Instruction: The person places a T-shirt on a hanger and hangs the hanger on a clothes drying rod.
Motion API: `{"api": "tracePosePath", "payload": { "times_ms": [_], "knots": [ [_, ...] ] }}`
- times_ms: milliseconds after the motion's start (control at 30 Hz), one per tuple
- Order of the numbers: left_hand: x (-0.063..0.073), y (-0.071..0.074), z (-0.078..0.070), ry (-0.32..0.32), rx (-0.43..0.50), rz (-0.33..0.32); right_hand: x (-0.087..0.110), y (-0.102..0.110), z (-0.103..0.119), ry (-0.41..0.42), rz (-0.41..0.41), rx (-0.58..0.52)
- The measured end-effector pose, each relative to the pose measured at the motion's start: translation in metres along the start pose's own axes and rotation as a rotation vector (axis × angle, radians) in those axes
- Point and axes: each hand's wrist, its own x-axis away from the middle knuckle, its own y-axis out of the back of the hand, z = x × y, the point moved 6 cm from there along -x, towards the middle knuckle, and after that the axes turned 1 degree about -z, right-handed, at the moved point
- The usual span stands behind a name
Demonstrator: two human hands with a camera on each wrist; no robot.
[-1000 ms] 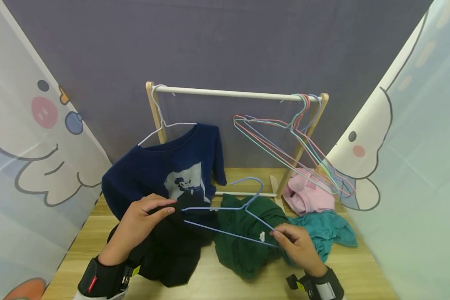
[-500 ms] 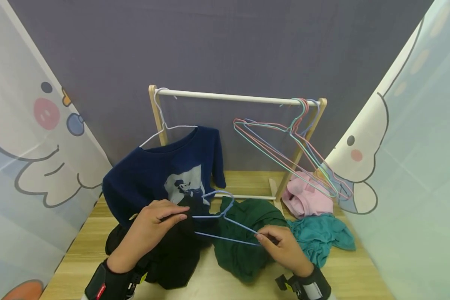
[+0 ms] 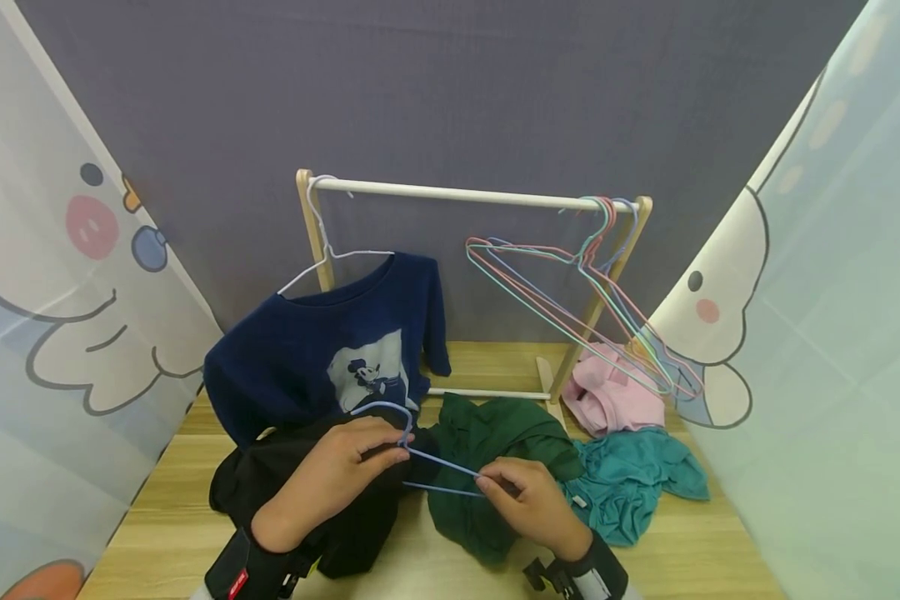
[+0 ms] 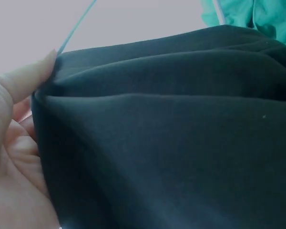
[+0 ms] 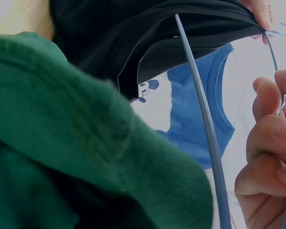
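Observation:
My left hand (image 3: 341, 475) pinches the edge of a black garment (image 3: 367, 533) right by the neck of a blue hanger (image 3: 444, 463). Thumb and fingers of my right hand (image 3: 528, 502) grip that hanger near its right end. Its hook points up and left over the cloth, while its left part is hidden by the garment. In the right wrist view, the hanger's lower bar (image 5: 203, 109) runs into the opening of the black cloth. Folds of the black garment fill most of the left wrist view, stretching away from the thumb.
A navy shirt (image 3: 292, 358) hangs on a white hanger at the left of the rack (image 3: 450, 194). Several hangers (image 3: 570, 258) crowd the rack's right end. Green (image 3: 487, 433), teal (image 3: 637, 479) and pink (image 3: 615, 400) garments lie on the wooden table (image 3: 690, 550).
My right hand has moved left with the blue hanger, sliding its left part further into the black garment. My left hand has moved slightly right and down, now near the hook's base.

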Motion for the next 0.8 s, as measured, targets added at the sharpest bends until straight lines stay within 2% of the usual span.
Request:
{"api": "tracePosePath", "payload": {
  "times_ms": [300, 533, 700, 800],
  "knots": [
    [0.001, -0.001, -0.001, 0.057, -0.003, 0.000, -0.004, 0.001, 0.000, 0.014, 0.008, 0.050],
    [-0.001, 0.005, -0.006, -0.020, -0.025, -0.055, -0.014, 0.011, 0.003, 0.011, 0.005, 0.061],
    [-0.006, 0.018, -0.013, -0.044, -0.063, -0.113, -0.023, 0.027, 0.001, -0.035, -0.072, 0.064],
    [-0.009, 0.028, -0.018, -0.043, -0.071, -0.150, -0.025, 0.035, -0.003, -0.087, -0.120, 0.027]
  ]
}}
